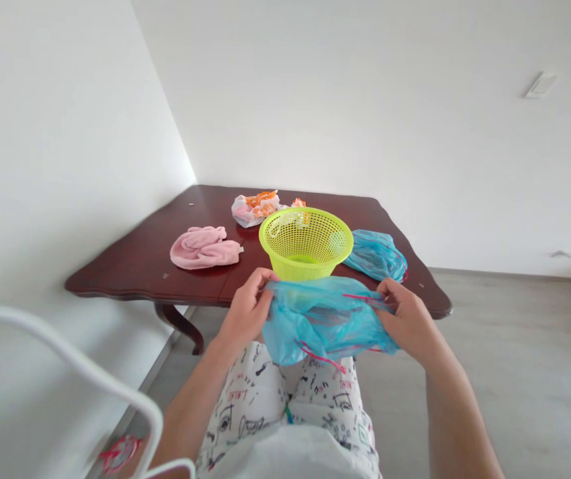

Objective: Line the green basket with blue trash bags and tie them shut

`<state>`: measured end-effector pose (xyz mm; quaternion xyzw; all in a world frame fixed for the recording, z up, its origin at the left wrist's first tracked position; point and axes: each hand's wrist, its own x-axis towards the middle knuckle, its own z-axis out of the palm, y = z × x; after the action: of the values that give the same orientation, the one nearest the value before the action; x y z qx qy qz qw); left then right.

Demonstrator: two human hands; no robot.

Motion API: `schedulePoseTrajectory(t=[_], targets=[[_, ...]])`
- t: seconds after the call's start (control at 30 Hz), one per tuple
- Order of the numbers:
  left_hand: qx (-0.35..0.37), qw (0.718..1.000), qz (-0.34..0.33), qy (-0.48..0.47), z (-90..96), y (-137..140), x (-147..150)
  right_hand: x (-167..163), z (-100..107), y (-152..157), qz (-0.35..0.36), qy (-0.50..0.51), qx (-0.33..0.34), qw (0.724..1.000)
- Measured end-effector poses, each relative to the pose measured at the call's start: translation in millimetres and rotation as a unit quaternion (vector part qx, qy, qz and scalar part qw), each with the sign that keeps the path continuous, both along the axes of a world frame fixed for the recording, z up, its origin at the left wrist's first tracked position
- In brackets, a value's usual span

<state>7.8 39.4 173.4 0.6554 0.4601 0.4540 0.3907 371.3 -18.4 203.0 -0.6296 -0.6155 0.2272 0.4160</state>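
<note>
A thin blue plastic bag [325,322] with pink drawstrings is stretched between my two hands, above my lap and in front of the table edge. My left hand [249,307] pinches its left upper corner. The right upper side is gripped by my right hand [408,319], fingers closed on the plastic. Just beyond the bag stands a yellow-green perforated plastic basket [305,267], its lower front partly hidden by the bag. A second blue bag with a pink drawstring [378,255] lies crumpled to the right of the basket.
On the dark wooden table [156,229], a folded pink cloth [205,247] lies left of the basket. Behind it sits a crumpled white and orange plastic bag [255,207] with something pink inside. A white cable [90,372] curves through the lower left, near a red and white object [122,454].
</note>
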Motion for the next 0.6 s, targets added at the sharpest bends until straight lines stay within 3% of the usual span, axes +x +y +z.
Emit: schedulePoseTrajectory(t=[0.1,0.2,0.27,0.33,0.4,0.47,0.53,0.6], targets=[[0.045,0.995,0.056,0.062,10.5,1.4,-21.8,9.8,-12.4,0.3,-0.017,0.0,-0.012,1.0],[0.116,0.979,0.08,0.149,17.2,-5.1,-31.1,5.6,-17.5,0.9,-0.045,0.025,0.027,0.998],[0.189,0.967,0.077,0.151,19.0,-16.9,-27.0,-5.5,-16.0,0.0,-0.061,0.044,0.069,0.995],[0.243,0.963,0.03,0.109,18.1,-32.6,-14.7,-21.6,-12.7,-2.1,-0.072,0.072,0.099,0.99],[0.201,0.974,-0.072,0.075,14.0,-47.0,4.1,-40.1,-10.0,-4.9,-0.067,0.096,0.122,0.986],[0.08,0.981,-0.173,0.034,6.4,-54.7,26.2,-58.3,-8.9,-8.5,-0.051,0.09,0.155,0.982],[-0.037,0.977,-0.206,-0.052,-3.2,-53.6,47.1,-74.0,-9.1,-12.8,-0.021,0.047,0.191,0.98],[-0.117,0.96,-0.178,-0.18,-11.7,-45.5,62.8,-85.9,-10.0,-18.0,0.026,-0.013,0.212,0.977]])
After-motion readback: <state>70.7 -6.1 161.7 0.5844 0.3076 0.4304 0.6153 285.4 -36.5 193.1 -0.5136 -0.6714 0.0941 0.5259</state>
